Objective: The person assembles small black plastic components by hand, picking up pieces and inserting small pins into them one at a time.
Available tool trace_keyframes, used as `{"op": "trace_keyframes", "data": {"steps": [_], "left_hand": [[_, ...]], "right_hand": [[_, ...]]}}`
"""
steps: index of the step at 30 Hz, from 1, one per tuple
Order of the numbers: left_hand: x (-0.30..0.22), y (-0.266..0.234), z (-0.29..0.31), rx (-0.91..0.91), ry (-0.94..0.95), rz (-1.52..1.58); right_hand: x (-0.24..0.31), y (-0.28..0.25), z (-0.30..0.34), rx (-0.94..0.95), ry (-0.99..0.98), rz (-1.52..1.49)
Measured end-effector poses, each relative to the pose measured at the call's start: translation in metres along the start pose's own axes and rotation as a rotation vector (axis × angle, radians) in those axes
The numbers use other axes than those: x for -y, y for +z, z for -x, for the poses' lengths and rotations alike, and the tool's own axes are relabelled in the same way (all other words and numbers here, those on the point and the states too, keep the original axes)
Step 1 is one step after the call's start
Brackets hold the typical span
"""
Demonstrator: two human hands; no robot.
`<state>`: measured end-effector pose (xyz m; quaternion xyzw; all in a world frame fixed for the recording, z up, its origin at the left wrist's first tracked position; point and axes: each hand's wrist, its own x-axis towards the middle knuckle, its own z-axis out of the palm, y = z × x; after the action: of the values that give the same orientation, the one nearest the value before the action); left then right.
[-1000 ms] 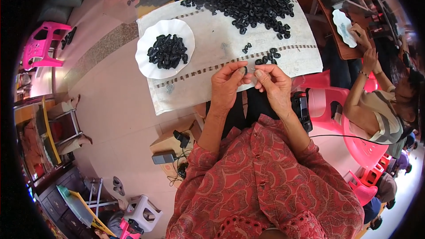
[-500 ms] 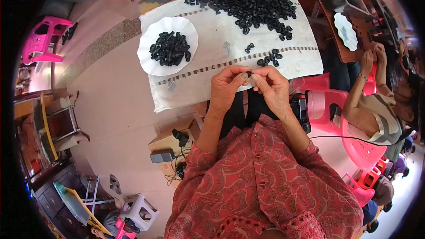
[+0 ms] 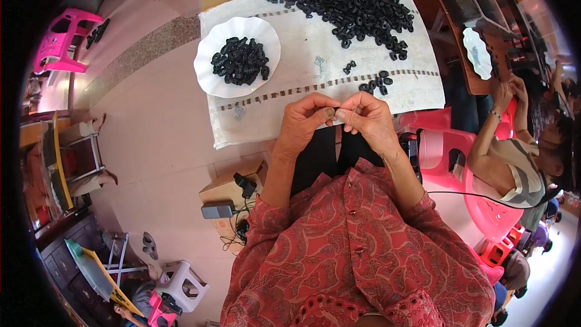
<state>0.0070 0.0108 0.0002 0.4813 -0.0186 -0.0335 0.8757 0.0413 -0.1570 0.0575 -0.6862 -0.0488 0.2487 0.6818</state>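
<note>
Hands (image 3: pixel 302 123) around a black piece, apparently (image 3: pixel 335 110)

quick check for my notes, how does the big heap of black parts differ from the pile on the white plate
The big heap is far larger; the plate pile is small. The heap spreads loosely, with stray pieces at its edge, while the plate pile sits compactly inside the wavy-rimmed white plate. The heap lies partly on the pale cloth. Both are made of small black pieces.

Looks like a workshop: heaped black parts (image 3: pixel 351 3), people (image 3: pixel 508 172) seated at tables (image 3: pixel 477 87).
</note>
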Motion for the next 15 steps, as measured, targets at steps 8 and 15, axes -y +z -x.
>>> {"op": "trace_keyframes", "data": {"steps": [8,15], "left_hand": [[0.006,-0.007,0.003,-0.114,-0.016,0.207],[0.005,-0.008,0.004,-0.103,-0.027,0.284]], "right_hand": [[-0.003,0.004,-0.018,-0.122,-0.123,0.213],[-0.007,-0.006,-0.044,-0.369,-0.503,0.783]]}}
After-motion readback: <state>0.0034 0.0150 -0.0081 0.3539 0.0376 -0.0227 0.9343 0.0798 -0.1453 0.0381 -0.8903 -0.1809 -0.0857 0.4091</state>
